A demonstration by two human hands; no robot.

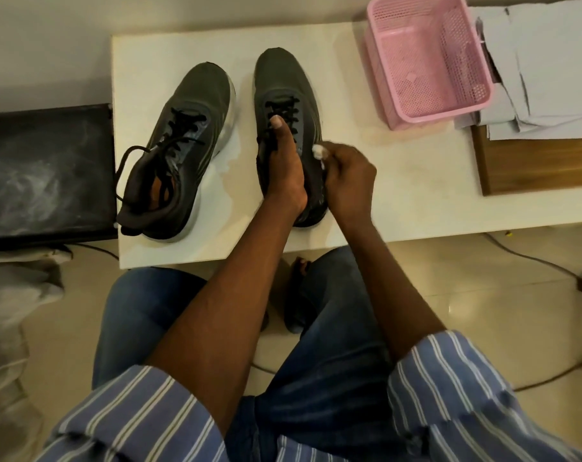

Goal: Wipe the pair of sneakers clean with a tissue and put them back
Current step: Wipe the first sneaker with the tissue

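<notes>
1. Head view: two dark grey sneakers were stood side by side on a white table (399, 201), toes pointed away from the person.
2. The left sneaker (183, 145) was left untouched near the table's left edge, tilted slightly, its black laces loose and trailing over the heel.
3. The right sneaker (283, 105) was gripped by the left hand (284, 171); the fingers were curled into its opening and the thumb was laid along the laces.
4. A small white tissue (319, 153) was pinched in the curled fingers of the right hand (348, 181) and was pressed against the right side of that sneaker, near its middle.
5. A pink mesh basket (429, 61) was seen at the far right of the table, well apart from the sneakers.
6. Grey sheets of paper (549, 71) were piled just beside the basket, partly over a brown wooden board (543, 168).
7. A dusty black box (46, 175) was set against the table's left edge.
8. Jeans and rolled striped sleeves (449, 395) were seen at the bottom of the view.
</notes>
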